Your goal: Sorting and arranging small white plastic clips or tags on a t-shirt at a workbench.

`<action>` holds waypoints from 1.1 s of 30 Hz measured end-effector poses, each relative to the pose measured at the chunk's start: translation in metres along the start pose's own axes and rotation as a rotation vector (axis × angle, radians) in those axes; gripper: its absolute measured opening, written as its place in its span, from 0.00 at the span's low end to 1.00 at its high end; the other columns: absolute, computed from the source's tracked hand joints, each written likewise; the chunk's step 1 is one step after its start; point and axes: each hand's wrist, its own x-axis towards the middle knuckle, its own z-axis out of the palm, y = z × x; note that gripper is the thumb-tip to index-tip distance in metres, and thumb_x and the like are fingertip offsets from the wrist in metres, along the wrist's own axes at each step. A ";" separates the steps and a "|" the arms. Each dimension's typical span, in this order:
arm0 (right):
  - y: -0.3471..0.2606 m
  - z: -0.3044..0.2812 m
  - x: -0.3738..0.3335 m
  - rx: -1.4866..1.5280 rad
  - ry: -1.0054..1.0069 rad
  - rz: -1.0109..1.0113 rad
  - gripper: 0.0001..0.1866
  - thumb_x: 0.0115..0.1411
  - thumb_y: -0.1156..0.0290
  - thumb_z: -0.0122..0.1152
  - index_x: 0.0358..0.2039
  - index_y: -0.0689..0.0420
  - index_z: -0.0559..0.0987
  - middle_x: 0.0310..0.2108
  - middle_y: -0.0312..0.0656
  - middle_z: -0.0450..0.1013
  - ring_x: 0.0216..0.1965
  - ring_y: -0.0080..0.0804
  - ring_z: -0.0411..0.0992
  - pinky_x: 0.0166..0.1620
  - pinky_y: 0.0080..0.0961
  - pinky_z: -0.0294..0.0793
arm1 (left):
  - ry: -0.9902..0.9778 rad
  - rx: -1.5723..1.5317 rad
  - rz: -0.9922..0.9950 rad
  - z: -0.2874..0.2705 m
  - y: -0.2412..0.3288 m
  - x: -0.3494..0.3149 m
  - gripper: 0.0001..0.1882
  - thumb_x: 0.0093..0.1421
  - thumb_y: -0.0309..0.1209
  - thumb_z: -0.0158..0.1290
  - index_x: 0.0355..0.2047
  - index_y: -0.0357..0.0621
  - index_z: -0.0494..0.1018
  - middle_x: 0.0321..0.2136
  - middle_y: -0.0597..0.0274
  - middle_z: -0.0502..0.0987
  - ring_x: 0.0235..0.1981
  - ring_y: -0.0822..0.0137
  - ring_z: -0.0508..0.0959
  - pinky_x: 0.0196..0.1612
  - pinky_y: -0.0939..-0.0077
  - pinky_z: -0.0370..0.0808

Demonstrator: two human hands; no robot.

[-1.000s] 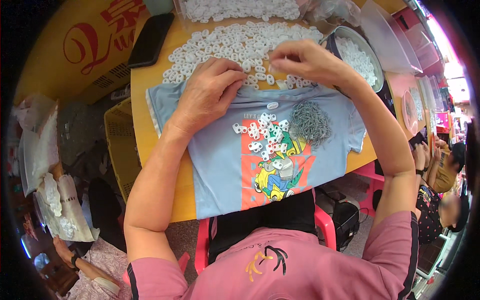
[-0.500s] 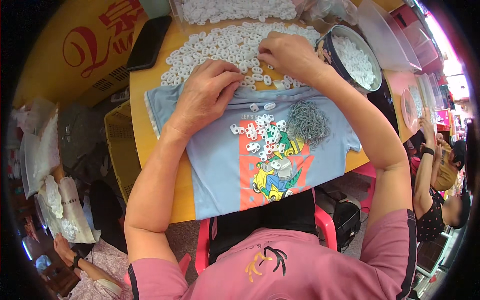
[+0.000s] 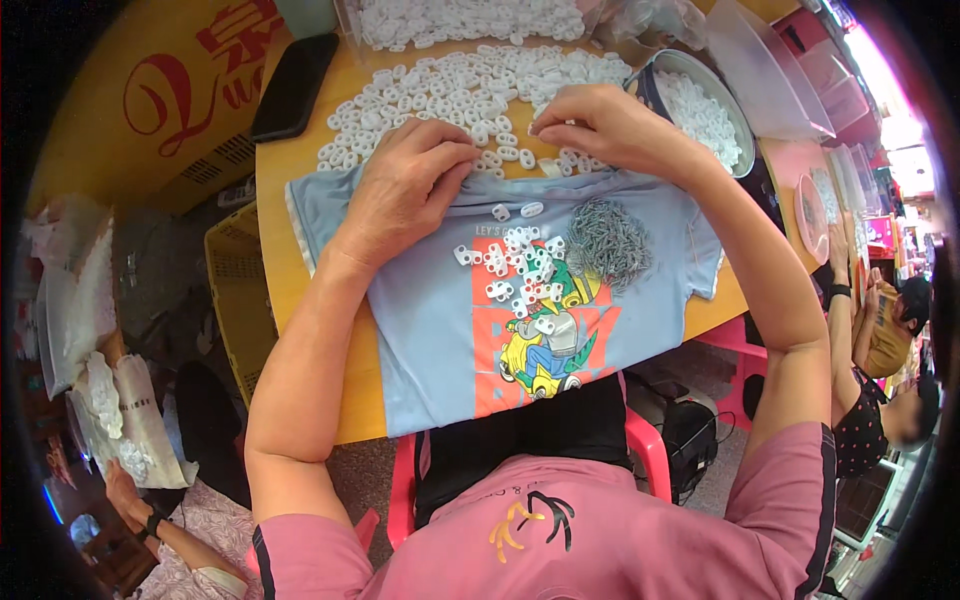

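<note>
White pcs (image 3: 472, 84) by L grip (image 3: 408, 178), R grip (image 3: 604, 122) nearer tee (image 3: 425, 320) vs earlier, both narrow, contents unclear

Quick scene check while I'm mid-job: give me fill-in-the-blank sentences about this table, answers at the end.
1. The heap of grey screws lies on a light blue ____.
2. The small plastic pieces in the round tin are ____ in colour.
3. The left hand is nearer than the right hand to the flat black ____.

Missing words: T-shirt; white; smartphone.
</note>
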 end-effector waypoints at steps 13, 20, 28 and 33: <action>-0.005 0.005 0.024 -0.313 -0.004 0.002 0.08 0.62 0.66 0.67 0.37 0.56 0.83 0.37 0.44 0.79 0.36 0.45 0.78 0.40 0.40 0.77 | -0.022 0.002 -0.020 -0.002 0.000 -0.001 0.07 0.61 0.23 0.61 0.40 0.40 0.82 0.42 0.58 0.82 0.45 0.52 0.80 0.49 0.60 0.78; -0.050 -0.032 0.013 0.461 -0.378 0.361 0.12 0.62 0.67 0.69 0.40 0.63 0.84 0.31 0.41 0.82 0.33 0.28 0.76 0.40 0.31 0.77 | -0.017 0.001 -0.013 -0.003 -0.001 -0.003 0.07 0.61 0.23 0.61 0.40 0.40 0.82 0.42 0.57 0.82 0.45 0.52 0.80 0.48 0.60 0.77; -0.018 -0.022 -0.018 -0.060 -0.196 0.218 0.13 0.63 0.69 0.68 0.45 0.62 0.84 0.34 0.46 0.83 0.35 0.39 0.81 0.43 0.34 0.78 | -0.040 -0.006 -0.009 -0.003 -0.001 -0.001 0.08 0.61 0.22 0.61 0.41 0.40 0.82 0.42 0.57 0.82 0.45 0.52 0.80 0.49 0.60 0.77; -0.026 0.001 -0.010 -0.061 -0.151 0.270 0.12 0.64 0.69 0.66 0.46 0.59 0.84 0.36 0.50 0.82 0.37 0.44 0.81 0.43 0.38 0.79 | -0.050 0.001 -0.015 -0.003 0.000 0.000 0.08 0.61 0.22 0.61 0.42 0.40 0.82 0.43 0.57 0.82 0.46 0.52 0.80 0.50 0.60 0.77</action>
